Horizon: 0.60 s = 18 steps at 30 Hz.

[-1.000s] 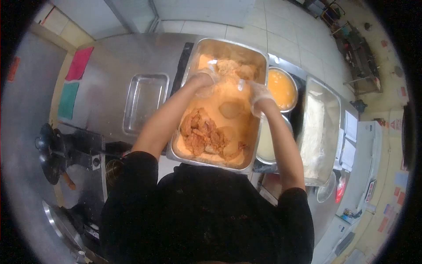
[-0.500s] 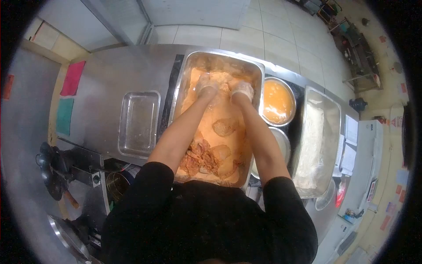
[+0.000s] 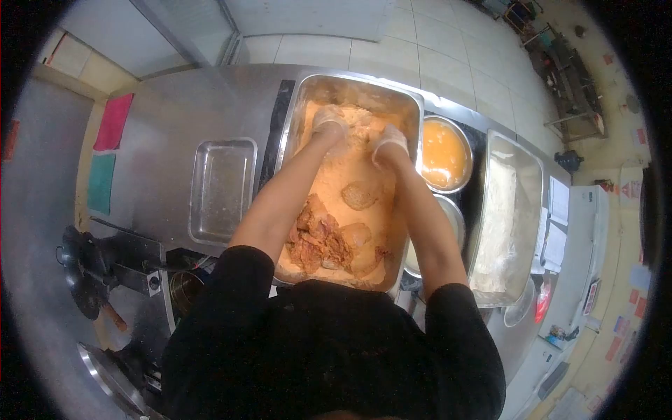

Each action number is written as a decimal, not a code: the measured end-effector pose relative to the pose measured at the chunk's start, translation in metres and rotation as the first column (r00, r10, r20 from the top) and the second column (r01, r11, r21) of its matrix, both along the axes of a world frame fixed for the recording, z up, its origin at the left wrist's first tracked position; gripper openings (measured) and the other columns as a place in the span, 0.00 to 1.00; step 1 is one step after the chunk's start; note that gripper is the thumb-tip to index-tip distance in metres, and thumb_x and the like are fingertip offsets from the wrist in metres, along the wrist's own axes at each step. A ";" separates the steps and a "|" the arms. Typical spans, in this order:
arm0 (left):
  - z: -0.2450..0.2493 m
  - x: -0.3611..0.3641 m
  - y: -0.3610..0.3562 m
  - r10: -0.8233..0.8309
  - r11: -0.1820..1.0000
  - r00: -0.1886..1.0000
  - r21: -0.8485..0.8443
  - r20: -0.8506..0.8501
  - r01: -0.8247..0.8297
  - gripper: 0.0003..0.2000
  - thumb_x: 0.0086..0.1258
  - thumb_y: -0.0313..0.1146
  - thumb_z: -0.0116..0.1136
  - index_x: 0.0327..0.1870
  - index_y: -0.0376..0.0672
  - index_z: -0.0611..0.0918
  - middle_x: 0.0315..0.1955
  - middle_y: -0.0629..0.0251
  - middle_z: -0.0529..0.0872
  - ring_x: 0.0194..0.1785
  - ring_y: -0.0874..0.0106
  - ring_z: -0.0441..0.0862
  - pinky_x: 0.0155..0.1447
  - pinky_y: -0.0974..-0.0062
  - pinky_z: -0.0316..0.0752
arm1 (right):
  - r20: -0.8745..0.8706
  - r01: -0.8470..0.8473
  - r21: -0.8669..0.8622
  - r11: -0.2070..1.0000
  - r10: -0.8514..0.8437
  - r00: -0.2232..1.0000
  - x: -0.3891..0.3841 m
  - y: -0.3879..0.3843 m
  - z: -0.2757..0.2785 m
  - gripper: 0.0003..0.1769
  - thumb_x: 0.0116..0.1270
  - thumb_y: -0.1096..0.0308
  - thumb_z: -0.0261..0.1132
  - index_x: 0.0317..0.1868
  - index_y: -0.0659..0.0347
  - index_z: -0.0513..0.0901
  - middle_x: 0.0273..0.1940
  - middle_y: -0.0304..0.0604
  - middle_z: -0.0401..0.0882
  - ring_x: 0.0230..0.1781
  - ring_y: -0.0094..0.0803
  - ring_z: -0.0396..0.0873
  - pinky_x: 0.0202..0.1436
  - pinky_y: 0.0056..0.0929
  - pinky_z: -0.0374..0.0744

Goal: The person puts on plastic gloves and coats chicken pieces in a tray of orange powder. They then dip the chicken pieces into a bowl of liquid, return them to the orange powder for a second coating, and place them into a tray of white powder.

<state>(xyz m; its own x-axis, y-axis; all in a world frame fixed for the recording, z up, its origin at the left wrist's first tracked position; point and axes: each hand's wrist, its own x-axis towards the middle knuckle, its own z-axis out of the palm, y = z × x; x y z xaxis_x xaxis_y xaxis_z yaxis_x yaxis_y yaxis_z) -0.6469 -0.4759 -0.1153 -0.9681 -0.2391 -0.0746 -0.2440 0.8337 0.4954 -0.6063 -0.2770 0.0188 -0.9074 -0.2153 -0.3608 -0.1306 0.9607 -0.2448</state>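
Note:
A deep steel pan point(image 3: 418, 112) of orange breading powder point(image 3: 336, 185) lies in front of me. Both my hands wear thin clear gloves and work in its far part. My left hand point(image 3: 330, 124) is down in the powder at the far left, its fingers mostly hidden. At the far right, my right hand point(image 3: 390, 142) reaches into the powder beside the wall; its fingertips cannot be made out. Between them sits a powder-coated lump point(image 3: 362, 129). Nearer me lie a coated piece of meat point(image 3: 359, 196) and a heap of reddish marinated meat point(image 3: 318, 241).
Right of the pan stand a round bowl of orange liquid point(image 3: 446, 155), a partly hidden bowl point(image 3: 451, 217) and a long steel pan of white flour point(image 3: 495, 224). A shallow steel tray point(image 3: 222, 192) sits at left. Pink point(image 3: 113, 122) and green cloths point(image 3: 102, 183) lie farther left.
My right hand has shifted slightly to the right and turned at the wrist. My left hand has moved a little toward the pan's far end. The meat pieces nearer me stay in place.

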 end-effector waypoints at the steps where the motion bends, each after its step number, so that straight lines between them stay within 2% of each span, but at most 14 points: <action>1: 0.021 0.002 0.002 -0.002 1.000 1.000 0.002 0.000 0.002 0.20 0.57 0.41 0.77 0.51 0.47 0.91 0.49 0.52 0.93 0.55 0.54 0.90 0.63 0.63 0.83 | 0.000 0.002 0.002 1.000 -0.002 1.000 0.002 0.002 -0.001 0.36 0.56 0.69 0.78 0.67 0.58 0.78 0.61 0.60 0.85 0.66 0.53 0.83 0.65 0.42 0.82; 3: 0.103 0.017 0.008 -0.197 0.904 0.942 -0.320 0.271 0.282 0.18 0.58 0.42 0.76 0.48 0.45 0.92 0.49 0.52 0.93 0.57 0.55 0.90 0.64 0.63 0.83 | -0.032 0.078 -0.155 0.985 -0.084 0.996 0.007 0.008 -0.011 0.30 0.62 0.62 0.75 0.64 0.59 0.80 0.58 0.61 0.86 0.63 0.55 0.84 0.64 0.44 0.82; 4: 0.142 0.035 0.010 -0.199 0.906 0.941 -0.315 0.274 0.283 0.18 0.58 0.42 0.76 0.48 0.45 0.92 0.49 0.52 0.93 0.57 0.55 0.90 0.64 0.63 0.83 | -0.041 0.113 -0.232 0.966 -0.125 0.991 0.011 0.010 -0.018 0.28 0.65 0.58 0.73 0.62 0.60 0.81 0.56 0.62 0.86 0.62 0.56 0.84 0.63 0.46 0.82; 5: 0.182 0.060 0.012 -0.145 0.961 0.975 -0.210 0.171 0.180 0.16 0.60 0.43 0.74 0.47 0.45 0.93 0.49 0.51 0.93 0.58 0.56 0.90 0.64 0.63 0.83 | -0.044 0.144 -0.307 0.941 -0.166 0.985 0.015 0.013 -0.023 0.27 0.68 0.54 0.71 0.61 0.61 0.82 0.54 0.63 0.87 0.60 0.57 0.84 0.62 0.47 0.81; 6: 0.188 0.065 0.009 -0.108 0.980 0.986 -0.152 0.125 0.127 0.16 0.61 0.43 0.74 0.46 0.45 0.93 0.49 0.51 0.93 0.58 0.56 0.90 0.64 0.63 0.83 | -0.046 0.172 -0.382 0.908 -0.204 0.978 0.018 0.015 -0.026 0.26 0.71 0.51 0.70 0.59 0.62 0.83 0.52 0.63 0.87 0.59 0.58 0.85 0.62 0.48 0.81; 7: 0.195 0.071 0.005 -0.071 0.993 0.994 -0.091 0.079 0.078 0.15 0.62 0.43 0.73 0.46 0.45 0.93 0.50 0.51 0.93 0.58 0.57 0.90 0.64 0.63 0.83 | -0.040 0.173 -0.380 0.909 -0.203 0.978 0.020 0.017 -0.027 0.26 0.71 0.51 0.70 0.59 0.62 0.83 0.52 0.63 0.87 0.59 0.58 0.85 0.62 0.48 0.81; 8: 0.190 0.061 -0.001 -0.233 0.934 0.927 -0.198 0.295 0.298 0.16 0.64 0.43 0.71 0.48 0.44 0.93 0.51 0.51 0.93 0.59 0.58 0.90 0.64 0.62 0.84 | -0.033 0.076 -0.245 0.967 -0.086 0.996 0.017 0.018 -0.027 0.27 0.69 0.53 0.72 0.62 0.60 0.81 0.55 0.61 0.87 0.59 0.58 0.84 0.62 0.48 0.81; 9: 0.185 0.057 -0.006 -0.343 0.820 0.789 -0.248 0.509 0.516 0.17 0.67 0.44 0.68 0.50 0.44 0.92 0.51 0.51 0.92 0.60 0.58 0.90 0.64 0.61 0.84 | -0.011 -0.032 -0.108 0.994 0.031 0.999 0.016 0.017 -0.022 0.29 0.67 0.56 0.73 0.64 0.58 0.79 0.59 0.58 0.86 0.60 0.58 0.84 0.62 0.48 0.81; 13: 0.147 0.083 -0.015 -0.380 0.850 0.802 -0.168 0.461 0.499 0.16 0.67 0.41 0.66 0.51 0.44 0.92 0.54 0.50 0.92 0.58 0.54 0.90 0.62 0.58 0.83 | 0.000 -0.119 -0.057 0.991 0.119 0.993 0.023 0.012 -0.011 0.28 0.66 0.54 0.73 0.61 0.60 0.82 0.57 0.58 0.87 0.60 0.58 0.84 0.63 0.48 0.81; 15: 0.121 0.093 -0.018 -0.405 0.864 0.811 -0.114 0.422 0.490 0.16 0.68 0.40 0.64 0.52 0.44 0.91 0.55 0.49 0.91 0.58 0.52 0.89 0.61 0.56 0.83 | -0.093 -0.190 -0.009 0.982 0.189 0.978 0.024 0.011 -0.019 0.22 0.65 0.55 0.73 0.54 0.61 0.88 0.56 0.58 0.88 0.59 0.57 0.85 0.62 0.46 0.83; 16: 0.098 0.097 -0.019 -0.403 0.865 0.812 -0.114 0.423 0.489 0.16 0.68 0.40 0.64 0.52 0.44 0.91 0.55 0.49 0.91 0.58 0.52 0.89 0.61 0.56 0.83 | -0.093 -0.192 -0.009 0.981 0.191 0.977 0.023 0.011 -0.024 0.22 0.65 0.55 0.73 0.54 0.61 0.88 0.56 0.58 0.88 0.59 0.57 0.85 0.62 0.46 0.83; 18: 0.057 0.106 -0.020 -0.263 0.965 0.961 0.047 0.092 0.259 0.16 0.73 0.37 0.58 0.54 0.44 0.91 0.56 0.49 0.90 0.60 0.51 0.88 0.63 0.57 0.83 | -0.032 -0.367 0.228 0.902 0.384 0.923 0.018 0.009 -0.029 0.21 0.64 0.55 0.73 0.50 0.61 0.90 0.57 0.57 0.88 0.58 0.55 0.86 0.62 0.45 0.84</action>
<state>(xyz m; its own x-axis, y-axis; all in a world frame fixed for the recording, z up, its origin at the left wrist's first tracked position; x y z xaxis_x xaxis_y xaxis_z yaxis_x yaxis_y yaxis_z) -0.5412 -0.4964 -0.0585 -0.9844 0.0251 -0.1740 -0.0682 0.8576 0.5098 -0.5887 -0.2677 -0.0103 -0.8002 -0.4708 -0.3715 -0.5018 0.8648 -0.0151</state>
